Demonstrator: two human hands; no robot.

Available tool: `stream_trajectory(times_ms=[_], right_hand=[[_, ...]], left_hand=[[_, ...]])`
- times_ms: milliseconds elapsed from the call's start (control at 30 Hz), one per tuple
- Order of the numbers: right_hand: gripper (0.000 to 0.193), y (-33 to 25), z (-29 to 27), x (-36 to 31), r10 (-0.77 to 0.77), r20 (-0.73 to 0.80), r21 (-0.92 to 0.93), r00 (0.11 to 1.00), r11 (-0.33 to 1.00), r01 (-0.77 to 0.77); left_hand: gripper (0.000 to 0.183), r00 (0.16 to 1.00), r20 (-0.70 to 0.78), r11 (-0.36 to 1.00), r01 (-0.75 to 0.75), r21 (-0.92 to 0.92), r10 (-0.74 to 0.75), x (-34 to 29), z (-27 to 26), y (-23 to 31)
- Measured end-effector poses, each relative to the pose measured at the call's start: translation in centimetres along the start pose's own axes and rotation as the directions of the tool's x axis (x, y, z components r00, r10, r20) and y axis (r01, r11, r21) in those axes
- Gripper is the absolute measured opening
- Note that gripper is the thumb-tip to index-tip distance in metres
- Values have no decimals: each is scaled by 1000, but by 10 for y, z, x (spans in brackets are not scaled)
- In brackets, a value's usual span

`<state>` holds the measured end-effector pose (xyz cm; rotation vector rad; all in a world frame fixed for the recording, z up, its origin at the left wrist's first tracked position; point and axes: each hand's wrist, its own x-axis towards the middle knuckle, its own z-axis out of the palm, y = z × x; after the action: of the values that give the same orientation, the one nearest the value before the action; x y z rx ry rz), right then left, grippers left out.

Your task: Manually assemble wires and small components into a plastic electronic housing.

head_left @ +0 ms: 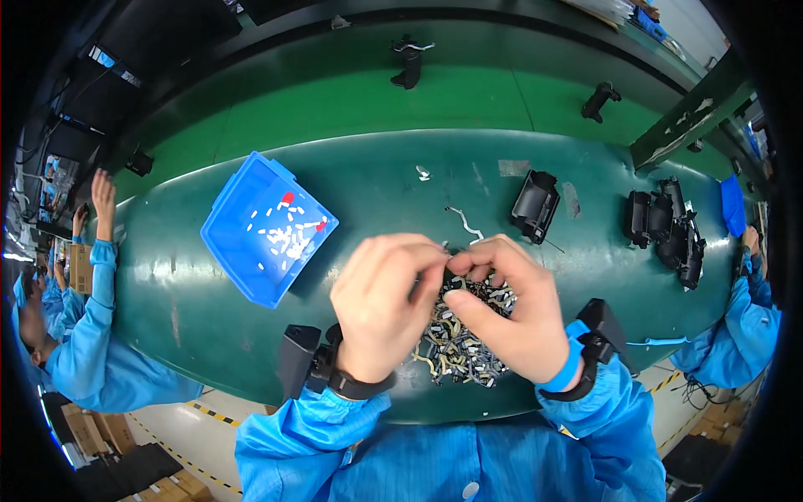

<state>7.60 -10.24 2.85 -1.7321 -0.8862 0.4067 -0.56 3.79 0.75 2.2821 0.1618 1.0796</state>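
My left hand (386, 299) and my right hand (520, 311) meet above a pile of small parts (464, 347) on the green table. Thumbs and fingertips of both hands are pinched together. Something small and dark shows between them, too hidden to name. The pile mixes black, grey and yellowish pieces, many of them short and bent. Just beyond my fingers lies a thin white-grey strip (468, 224), curved along its length. A blue bin (238, 243) at the left holds loose small white pieces and a few red ones.
A black plastic housing (535, 205) lies beyond my right hand, with more black housings (669, 230) farther right. A blue strap (658, 341) rests near the right edge. Co-workers in blue sleeves (104, 293) sit on both sides. A green belt (335, 100) runs behind the table (217, 343).
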Motion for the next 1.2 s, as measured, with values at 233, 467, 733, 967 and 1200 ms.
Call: stream_trajectory(times_ms=[233, 467, 733, 967, 1200], right_hand=[[20, 11, 10, -6, 155, -5, 266, 988, 952, -148], [14, 26, 10, -7, 134, -39, 455, 990, 885, -101], [6, 28, 6, -4, 133, -89, 408, 987, 909, -86], [5, 26, 3, -3, 57, -90, 295, 994, 955, -28], [13, 24, -1, -1, -157, -114, 44, 981, 986, 163]], left_hand=[[25, 996, 61, 997, -64, -45, 67, -2, -1, 8], [22, 990, 70, 985, -114, -130, 124, 0, 3, 6], [27, 990, 109, 977, -61, -205, 85, -3, 3, 8], [21, 982, 144, 969, 152, -196, -125, -2, 1, 14], [15, 949, 220, 924, 280, -262, -225, -5, 1, 11]])
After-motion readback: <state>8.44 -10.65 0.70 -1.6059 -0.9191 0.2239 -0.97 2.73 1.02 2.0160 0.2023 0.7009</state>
